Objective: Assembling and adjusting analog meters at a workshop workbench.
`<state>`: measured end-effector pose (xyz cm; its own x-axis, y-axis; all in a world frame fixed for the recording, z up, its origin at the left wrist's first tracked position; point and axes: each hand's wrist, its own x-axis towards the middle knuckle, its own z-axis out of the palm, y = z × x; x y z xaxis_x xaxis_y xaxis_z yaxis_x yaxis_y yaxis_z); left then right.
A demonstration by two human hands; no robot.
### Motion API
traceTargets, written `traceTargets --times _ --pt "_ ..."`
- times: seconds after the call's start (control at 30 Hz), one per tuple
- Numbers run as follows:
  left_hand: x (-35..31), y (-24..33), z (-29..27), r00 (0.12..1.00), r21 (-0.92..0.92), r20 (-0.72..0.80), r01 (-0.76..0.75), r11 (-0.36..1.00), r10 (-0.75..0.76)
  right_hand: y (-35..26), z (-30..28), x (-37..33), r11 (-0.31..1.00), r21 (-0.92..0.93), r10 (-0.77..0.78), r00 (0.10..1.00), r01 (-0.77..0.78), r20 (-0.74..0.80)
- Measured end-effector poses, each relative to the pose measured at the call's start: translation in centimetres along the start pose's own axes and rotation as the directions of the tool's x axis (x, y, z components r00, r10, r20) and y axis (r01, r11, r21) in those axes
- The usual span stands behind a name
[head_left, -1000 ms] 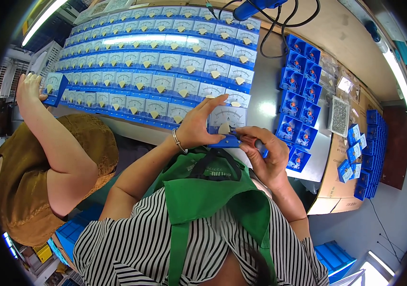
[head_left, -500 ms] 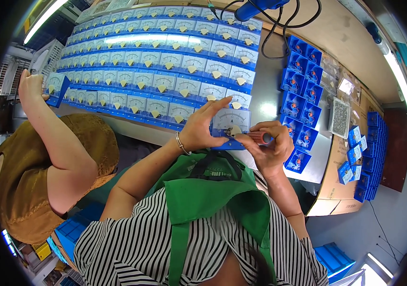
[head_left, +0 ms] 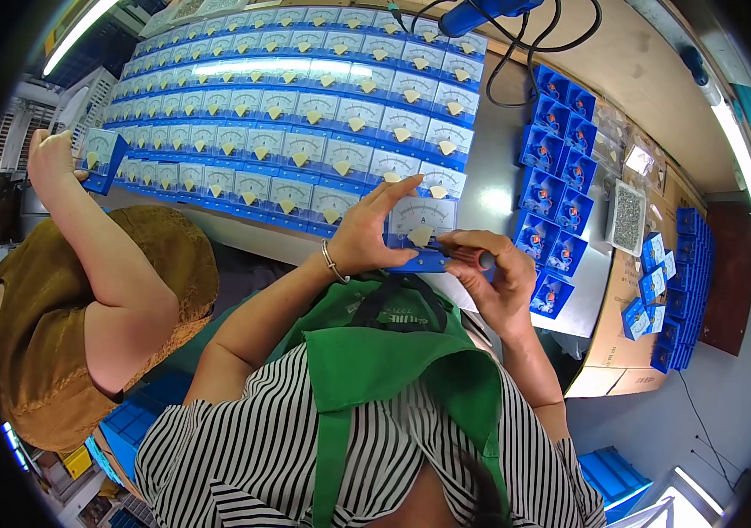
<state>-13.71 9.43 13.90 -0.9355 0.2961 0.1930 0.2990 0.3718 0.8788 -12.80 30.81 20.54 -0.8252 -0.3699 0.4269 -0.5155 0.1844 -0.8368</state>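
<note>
My left hand [head_left: 363,231] grips an analog panel meter [head_left: 423,214] by its left side, thumb at the lower edge and fingers along the top. The meter has a white dial, a cream fan-shaped piece at the bottom centre and a blue base. In my right hand [head_left: 505,286] is a screwdriver with a red handle [head_left: 483,259], held between thumb and fingers. Its shaft points left toward the cream piece; the tip is too small to make out. Right behind the held meter stand rows of similar meters [head_left: 340,158].
A co-worker's hand [head_left: 57,158] holds another meter [head_left: 101,158] at the left. Right of me stand open blue housings [head_left: 541,189] with orange parts, a tray of small metal pieces [head_left: 627,218] and more meters [head_left: 654,286]. A blue tool [head_left: 472,16] with a black cable hangs above.
The held meter has tilted, so more of its blue base front shows. My right hand and the screwdriver have shifted slightly down, and the cream piece is less covered.
</note>
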Motion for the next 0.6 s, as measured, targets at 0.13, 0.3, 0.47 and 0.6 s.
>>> traceTargets --times 0.13,0.3,0.47,0.6 --pt "-0.2 0.1 -0.1 0.999 -0.025 0.013 0.034 0.999 -0.034 0.6 0.5 -1.3 0.991 0.028 0.132 0.981 -0.130 -0.142" --pt "-0.4 0.0 0.0 0.998 -0.053 -0.020 0.052 0.997 -0.053 0.5 1.0 -1.7 0.985 -0.051 0.149 0.957 -0.167 -0.248" --pt "-0.4 -0.1 -0.1 0.999 -0.023 -0.023 0.047 0.999 -0.048 0.6 1.2 -1.7 0.982 -0.085 0.143 0.954 -0.171 -0.262" --pt "-0.5 -0.1 -0.1 0.998 -0.014 -0.010 0.064 0.998 -0.064 0.6 1.4 -1.3 0.980 -0.045 0.174 0.952 -0.191 -0.250"
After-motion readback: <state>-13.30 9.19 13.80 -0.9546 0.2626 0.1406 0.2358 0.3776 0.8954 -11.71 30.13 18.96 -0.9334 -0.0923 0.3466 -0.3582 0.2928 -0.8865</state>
